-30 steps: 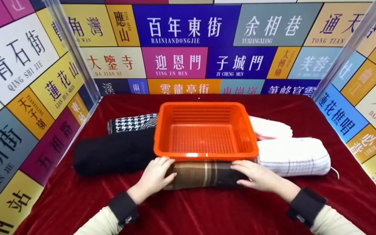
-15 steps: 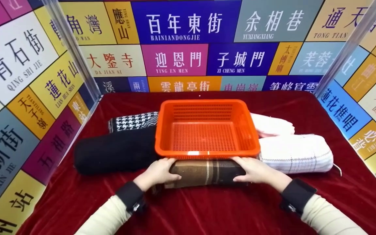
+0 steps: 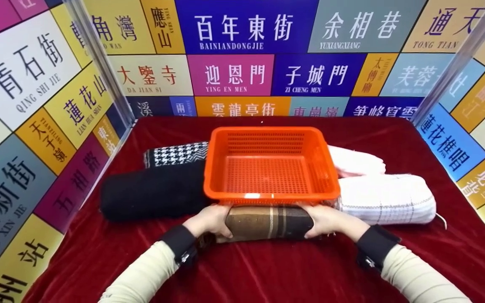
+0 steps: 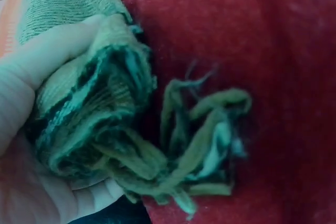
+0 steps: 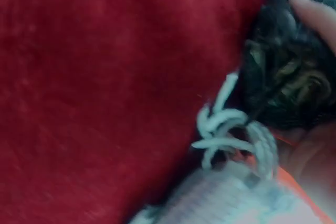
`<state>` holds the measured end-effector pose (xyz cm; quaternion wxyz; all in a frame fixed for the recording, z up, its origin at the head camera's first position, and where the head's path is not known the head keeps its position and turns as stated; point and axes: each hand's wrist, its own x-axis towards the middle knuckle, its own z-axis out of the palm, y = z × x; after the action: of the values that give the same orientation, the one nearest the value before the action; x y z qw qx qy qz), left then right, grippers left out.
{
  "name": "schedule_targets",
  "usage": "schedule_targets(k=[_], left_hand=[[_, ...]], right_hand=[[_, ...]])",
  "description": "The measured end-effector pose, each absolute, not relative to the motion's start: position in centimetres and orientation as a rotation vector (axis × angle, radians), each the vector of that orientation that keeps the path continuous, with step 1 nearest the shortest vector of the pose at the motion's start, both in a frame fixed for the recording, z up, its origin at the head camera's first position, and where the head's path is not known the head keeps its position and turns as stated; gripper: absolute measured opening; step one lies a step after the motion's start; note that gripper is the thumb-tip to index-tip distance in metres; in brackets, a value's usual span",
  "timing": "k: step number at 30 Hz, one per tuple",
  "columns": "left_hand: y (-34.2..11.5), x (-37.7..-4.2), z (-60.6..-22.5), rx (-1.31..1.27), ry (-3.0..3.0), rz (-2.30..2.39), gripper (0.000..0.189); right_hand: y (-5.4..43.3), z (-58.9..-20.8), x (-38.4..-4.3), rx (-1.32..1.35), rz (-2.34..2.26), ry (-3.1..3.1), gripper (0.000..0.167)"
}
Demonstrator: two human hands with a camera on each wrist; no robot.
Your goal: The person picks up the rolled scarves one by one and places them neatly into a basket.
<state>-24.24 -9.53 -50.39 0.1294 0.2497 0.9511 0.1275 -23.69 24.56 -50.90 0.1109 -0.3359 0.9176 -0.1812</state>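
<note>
A rolled brown-and-black striped scarf [image 3: 270,223] lies crosswise in front of the orange basket. My left hand [image 3: 213,221] grips its left end, thumb on the near side and the other fingers wrapped behind. In the left wrist view, that end of the scarf [image 4: 79,3] shows its spiral of layers and a loose fringe [image 4: 210,129] trailing over the red cloth. My right hand [image 3: 331,221] grips the dark right end the same way; its thumb [image 5: 317,19] presses the roll in the right wrist view. The fingertips behind the roll are hidden in the head view.
The perforated orange basket [image 3: 272,195] stands directly behind the roll. A black roll [image 3: 154,191] and a houndstooth one [image 3: 175,155] lie to its left; a white checked roll [image 3: 387,200] and a pale pink one [image 3: 356,162] lie right. Red velvet [image 3: 276,273] covers the table.
Both hands have moved inward from resting on top of the scarf to clasping its two ends, thumbs now pressed to the near side. The basket and other rolls have stayed in place.
</note>
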Motion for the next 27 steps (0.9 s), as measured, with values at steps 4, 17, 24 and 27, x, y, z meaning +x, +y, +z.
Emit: schedule_targets(k=[4, 17, 24, 27], left_hand=[[-9.4, -24.5, -50.4, 0.745, 2.805, 0.378, 0.073], [-10.0, -22.4, -49.6, 0.829, 2.929, 0.624, 0.065], [-10.8, -20.8, -45.8, 0.845, 2.934, 0.683, 0.070], [-10.8, -21.1, -43.9, 0.840, 2.952, 0.749, 0.067]], right_hand=[[24.8, -51.7, -23.9, -1.055, -0.593, 2.759, 0.077], [25.0, -50.9, -21.6, -1.136, -0.602, 3.059, 0.060], [24.9, -47.0, -19.2, -1.163, -0.755, 3.017, 0.064], [25.1, -44.7, -19.5, -1.130, -0.861, 2.985, 0.066]])
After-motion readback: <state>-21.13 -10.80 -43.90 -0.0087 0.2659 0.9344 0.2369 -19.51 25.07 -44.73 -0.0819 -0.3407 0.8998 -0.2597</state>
